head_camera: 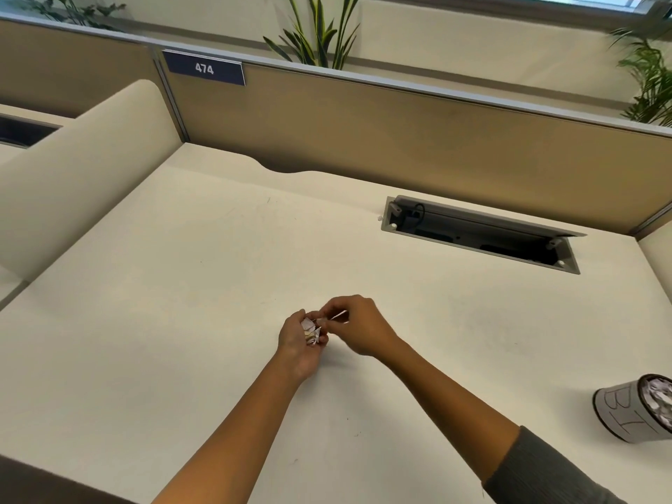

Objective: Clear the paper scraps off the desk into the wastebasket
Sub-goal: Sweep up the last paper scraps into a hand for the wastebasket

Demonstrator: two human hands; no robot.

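Observation:
My left hand [296,341] is cupped over the middle of the cream desk [182,303] and holds a small bunch of crumpled paper scraps [311,331]. My right hand [358,327] sits right beside it and pinches one thin white scrap [338,316] at the fingertips, next to the bunch. A small grey wastebasket [627,412] with hand-drawn letters stands on the desk at the far right, cut by the frame edge. Paper scraps [658,398] show inside its rim.
An open cable hatch [480,232] with a raised lid is sunk into the desk at the back right. Tan partition panels [363,121] wall the back, a curved cream divider [83,169] the left. Plants stand behind the partition.

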